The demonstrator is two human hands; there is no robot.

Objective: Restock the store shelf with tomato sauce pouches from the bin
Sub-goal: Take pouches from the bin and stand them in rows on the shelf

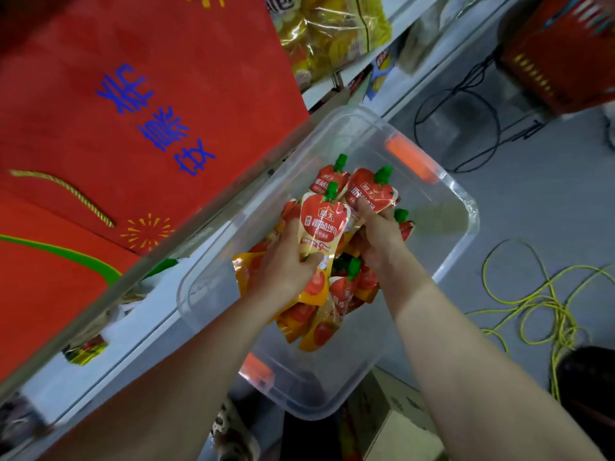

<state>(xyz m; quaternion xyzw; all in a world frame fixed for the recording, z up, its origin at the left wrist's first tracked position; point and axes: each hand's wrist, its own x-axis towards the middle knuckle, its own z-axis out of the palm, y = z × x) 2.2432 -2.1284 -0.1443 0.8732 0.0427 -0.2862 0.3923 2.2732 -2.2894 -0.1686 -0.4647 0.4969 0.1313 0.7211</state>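
Over the clear plastic bin (pixel 442 257), both hands work at gathering stock: the left hand (pixel 288 261) closes thumb-and-fingers around the lower part of one tomato sauce pouch (pixel 324 221), holding it upright with its green cap at twelve o'clock, most likely so the label faces out when it goes on the shelf. Just beside it at two o'clock, the right hand (pixel 377 227) grips the bottom edges of two more pouches (pixel 369 189) fanned together, caps also up; bunching them by the base probably lets several travel in one trip. Below the hands, toward six o'clock, the loose pouches (pixel 316 314) lie jumbled in the bin, some face down, so plenty appears left to move. The bin sits on a cardboard box (pixel 392 424) beside the shelving, which keeps the supply close to the target. At nine o'clock a shelf edge (pixel 186 227) runs diagonally, with large red gift bags (pixel 116 128) standing above it; the spot meant for the pouches cannot be told. Yellow snack packs (pixel 329 31) fill a shelf at twelve o'clock. On the grey floor, a yellow cable (pixel 549 307) coils at four o'clock and black cords (pixel 466 104) loop at one o'clock, possible trip hazards.
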